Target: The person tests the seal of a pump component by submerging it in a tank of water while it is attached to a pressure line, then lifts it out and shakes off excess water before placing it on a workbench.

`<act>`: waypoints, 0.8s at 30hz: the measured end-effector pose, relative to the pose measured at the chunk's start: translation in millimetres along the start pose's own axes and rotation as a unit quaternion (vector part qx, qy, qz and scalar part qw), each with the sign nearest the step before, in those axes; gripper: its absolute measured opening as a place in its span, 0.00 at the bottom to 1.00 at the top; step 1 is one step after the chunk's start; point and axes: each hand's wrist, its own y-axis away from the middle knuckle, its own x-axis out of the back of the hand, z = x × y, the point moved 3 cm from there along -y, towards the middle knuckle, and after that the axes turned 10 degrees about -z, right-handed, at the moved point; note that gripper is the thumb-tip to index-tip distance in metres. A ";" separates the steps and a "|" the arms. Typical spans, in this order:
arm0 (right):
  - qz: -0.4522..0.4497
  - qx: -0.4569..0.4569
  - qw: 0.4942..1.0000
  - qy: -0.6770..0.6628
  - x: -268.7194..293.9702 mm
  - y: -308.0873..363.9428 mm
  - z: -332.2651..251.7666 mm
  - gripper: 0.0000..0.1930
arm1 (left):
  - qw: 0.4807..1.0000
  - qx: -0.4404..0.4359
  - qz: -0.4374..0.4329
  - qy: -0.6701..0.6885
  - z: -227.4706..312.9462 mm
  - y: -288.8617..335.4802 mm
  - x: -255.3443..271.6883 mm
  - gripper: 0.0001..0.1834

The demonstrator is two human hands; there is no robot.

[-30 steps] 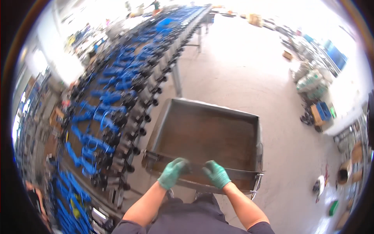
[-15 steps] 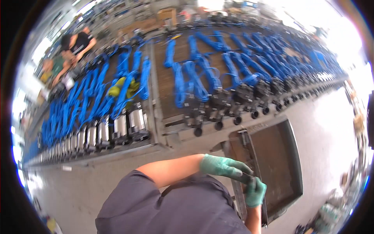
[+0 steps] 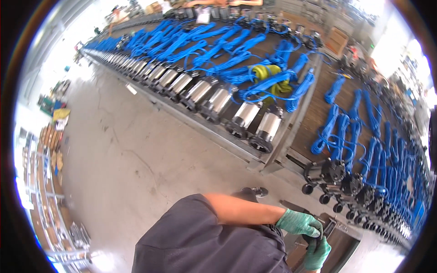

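My left hand (image 3: 300, 223), in a green glove, reaches across from the left with its fingers curled and pointing right. Just below it is my right hand (image 3: 317, 253), also gloved in green, closed with its fingers turned up toward the left one. The two hands meet at the fingertips. A small dark thing shows between them, too covered by the fingers to name. Both hands are above a metal cart (image 3: 357, 234) with a brown inner floor, partly hidden by my hands and body.
A long workbench (image 3: 297, 122) carries rows of silver and black motor-like cylinders (image 3: 269, 126) and coiled blue cables (image 3: 299, 91). A yellow-green bundle (image 3: 268, 73) lies among them. Shelving (image 3: 45, 209) stands at the far left. A person's arms (image 3: 209, 3) show beyond the bench.
The view has swung to the left, so the bench, cables and cart appear farther right. Both hands remain together above the cart.
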 end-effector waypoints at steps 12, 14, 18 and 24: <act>0.066 0.125 0.990 0.003 29.9 -34.4 -59.2 0.15 | 0.966 -0.200 -0.029 -0.161 33.6 69.2 -5.2 0.31; 0.002 0.185 0.981 -0.066 26.9 -48.5 -73.7 0.19 | 0.989 -0.117 0.005 -0.092 36.1 58.5 -7.0 0.28; -0.077 0.154 0.985 0.025 29.2 -51.4 -54.1 0.23 | 0.982 -0.101 0.019 -0.162 27.9 34.7 -7.7 0.26; 0.053 0.115 0.991 -0.049 28.7 -29.9 -67.3 0.20 | 0.990 -0.116 -0.005 0.076 21.6 47.7 -8.3 0.32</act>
